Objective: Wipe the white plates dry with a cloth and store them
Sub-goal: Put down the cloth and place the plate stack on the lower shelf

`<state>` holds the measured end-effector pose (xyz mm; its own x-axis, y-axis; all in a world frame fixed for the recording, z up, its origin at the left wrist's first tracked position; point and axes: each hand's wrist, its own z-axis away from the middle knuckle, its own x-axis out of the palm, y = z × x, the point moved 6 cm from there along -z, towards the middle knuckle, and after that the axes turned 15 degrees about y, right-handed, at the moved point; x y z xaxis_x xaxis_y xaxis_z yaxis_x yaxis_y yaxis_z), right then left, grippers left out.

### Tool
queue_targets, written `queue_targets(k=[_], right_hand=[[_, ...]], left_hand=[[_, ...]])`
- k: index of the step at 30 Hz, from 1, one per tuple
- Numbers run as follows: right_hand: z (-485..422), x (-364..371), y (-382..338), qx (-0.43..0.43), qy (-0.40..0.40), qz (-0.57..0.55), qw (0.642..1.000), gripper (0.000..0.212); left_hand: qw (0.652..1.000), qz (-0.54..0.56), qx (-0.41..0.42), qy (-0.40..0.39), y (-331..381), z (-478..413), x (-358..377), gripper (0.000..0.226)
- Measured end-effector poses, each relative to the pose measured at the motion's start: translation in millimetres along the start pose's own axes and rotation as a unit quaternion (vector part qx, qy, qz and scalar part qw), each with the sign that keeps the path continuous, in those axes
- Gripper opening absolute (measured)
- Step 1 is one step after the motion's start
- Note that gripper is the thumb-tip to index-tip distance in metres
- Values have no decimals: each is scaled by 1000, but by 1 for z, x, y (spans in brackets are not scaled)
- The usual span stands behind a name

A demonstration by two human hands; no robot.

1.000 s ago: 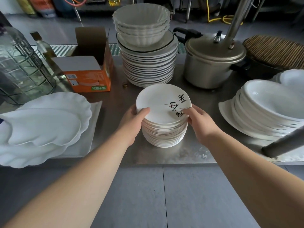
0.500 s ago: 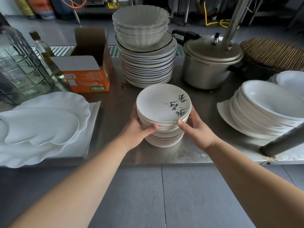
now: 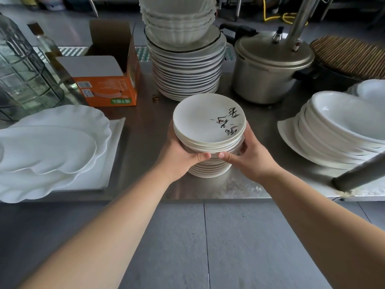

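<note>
A stack of small white plates (image 3: 200, 119) with black calligraphy on the top one stands near the front of the steel counter (image 3: 143, 142). My left hand (image 3: 179, 153) grips the upper part of the stack from the left, thumb across its front. My right hand (image 3: 248, 153) grips it from the right, thumb meeting the left one. The upper plates sit slightly raised and tilted over the lower plates (image 3: 208, 170), which rest on the counter. No cloth is in view.
Behind stands a tall stack of black-rimmed plates (image 3: 187, 74) topped with fluted bowls (image 3: 177, 19). A metal pressure cooker (image 3: 268, 65) is at back right, deep white dishes (image 3: 341, 130) at right, shell-shaped platters (image 3: 48, 147) at left, an orange carton (image 3: 106, 88) and a glass jar (image 3: 20, 67) at back left.
Both hands slid from the top plate's rim down round the stack's sides, thumbs closing together in front. The upper plates now look lifted a little off the lower ones.
</note>
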<state>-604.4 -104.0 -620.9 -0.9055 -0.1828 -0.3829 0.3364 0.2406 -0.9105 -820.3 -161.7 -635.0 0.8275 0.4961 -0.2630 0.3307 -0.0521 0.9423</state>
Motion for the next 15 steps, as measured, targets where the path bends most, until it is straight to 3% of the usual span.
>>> queue_targets(k=[6, 8, 11, 15], right_hand=[[6, 2, 16, 52, 9, 39, 998, 154], [7, 2, 19, 52, 25, 61, 996, 142], [8, 4, 15, 19, 45, 58, 997, 103], [7, 7, 14, 15, 39, 43, 998, 96]], left_hand=[[999, 18, 10, -34, 1, -1, -1, 110], [998, 31, 6, -47, 2, -2, 0, 106], [999, 36, 8, -31, 7, -1, -1, 111], [999, 24, 23, -24, 10, -1, -6, 125]])
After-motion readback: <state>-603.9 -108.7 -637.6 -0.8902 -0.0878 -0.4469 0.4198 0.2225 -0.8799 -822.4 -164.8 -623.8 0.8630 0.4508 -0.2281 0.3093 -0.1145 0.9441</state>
